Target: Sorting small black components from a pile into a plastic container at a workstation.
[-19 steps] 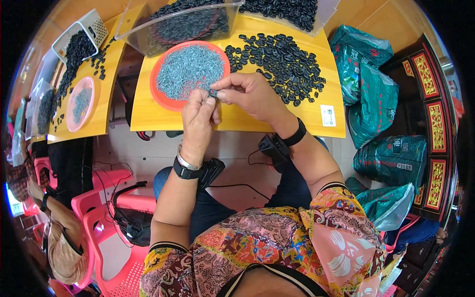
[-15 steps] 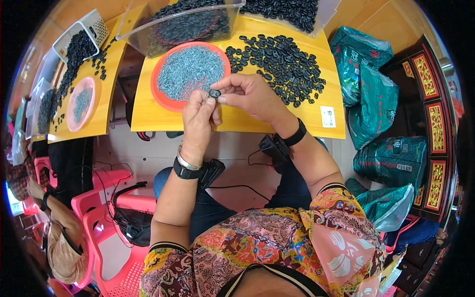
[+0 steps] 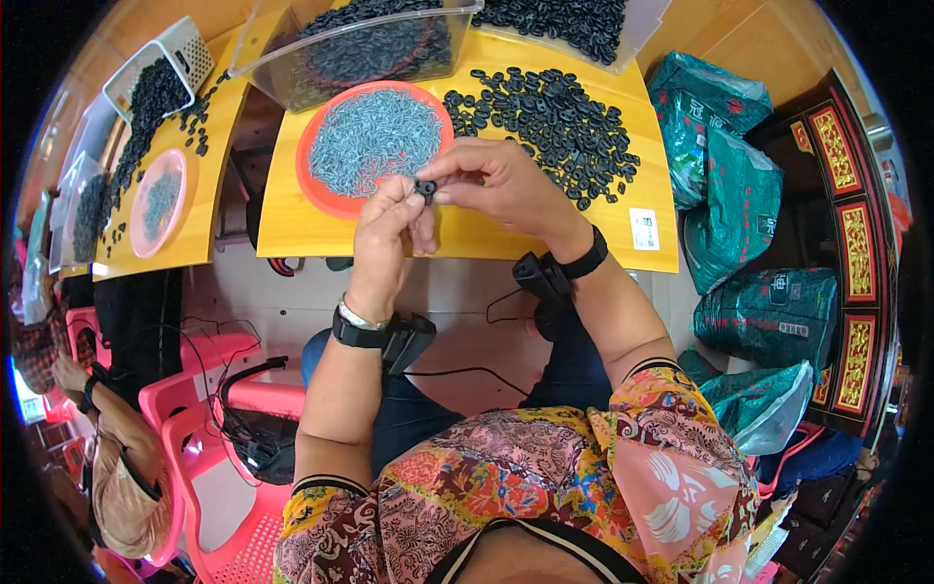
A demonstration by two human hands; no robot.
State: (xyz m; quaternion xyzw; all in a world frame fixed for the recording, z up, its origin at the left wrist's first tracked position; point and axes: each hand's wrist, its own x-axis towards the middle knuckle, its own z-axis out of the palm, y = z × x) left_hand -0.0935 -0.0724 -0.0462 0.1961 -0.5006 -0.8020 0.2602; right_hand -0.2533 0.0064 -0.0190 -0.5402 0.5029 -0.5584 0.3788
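Note:
Between the fingertips of both hands, just past the table's near edge, is a small black plastic piece with holes in it. My left hand pinches it from the left, thumb on top. My right hand grips its other side between thumb and fingers. Whether a screw sits in the piece is too small to tell. Right behind my left hand stands a red basin of silvery screws. Many loose black oval pieces lie spread over the table beyond my right hand.
Clear plastic bins of black pieces stand at the table's back. On the left table are a tipped white basket and a pink basin. Green sacks line the right. Another person's arm shows at lower left.
The black piece has turned between my fingers, from lying flat with its holes facing up to a more tilted pose. Both hands have shifted slightly.

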